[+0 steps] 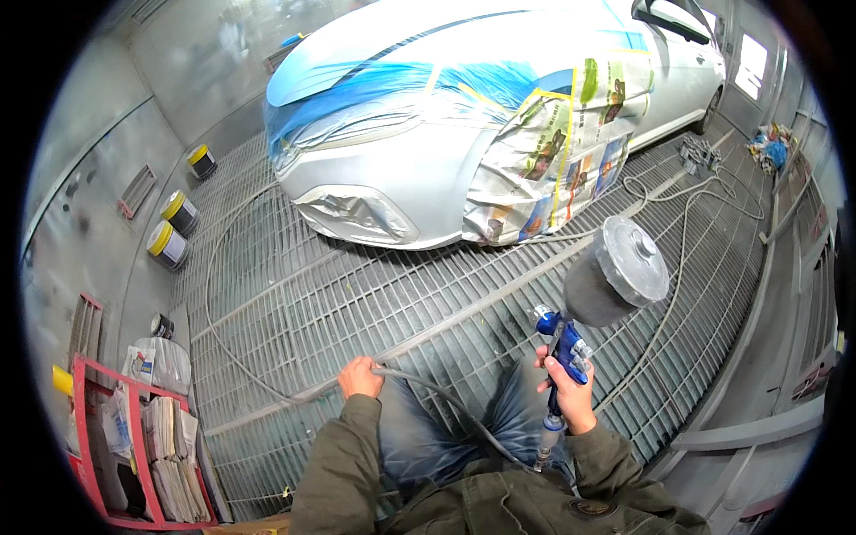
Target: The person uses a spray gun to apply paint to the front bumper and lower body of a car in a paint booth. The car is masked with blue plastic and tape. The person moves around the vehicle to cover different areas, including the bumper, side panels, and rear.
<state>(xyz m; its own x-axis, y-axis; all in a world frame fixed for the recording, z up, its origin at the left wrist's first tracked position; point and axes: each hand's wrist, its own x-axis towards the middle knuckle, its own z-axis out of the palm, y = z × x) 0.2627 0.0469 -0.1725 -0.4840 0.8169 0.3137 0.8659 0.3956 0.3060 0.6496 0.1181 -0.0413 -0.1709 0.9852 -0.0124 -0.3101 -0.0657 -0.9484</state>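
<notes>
My right hand (pixel 571 392) is wrapped round the handle of a blue spray gun (pixel 568 352), held upright. A large grey paint cup (pixel 615 272) with a lid tops the gun, and a clear fitting (pixel 549 439) hangs below the handle. My left hand (pixel 360 378) is closed round a grey air hose (pixel 437 389), which runs back across my lap toward the gun's lower end. In front of me stands a silver-white car (pixel 392 174). Its headlight and hood edge lie under blue masking film (pixel 357 89). Printed paper (pixel 544 169) taped in yellow covers the front wheel.
Grated metal floor (pixel 357 294) spans the booth, and the hose loops across it to the right. Several yellow-lidded cans (pixel 168 244) stand along the left wall. A red rack (pixel 134 437) with folded papers is at lower left. Crumpled waste (pixel 772 150) lies far right.
</notes>
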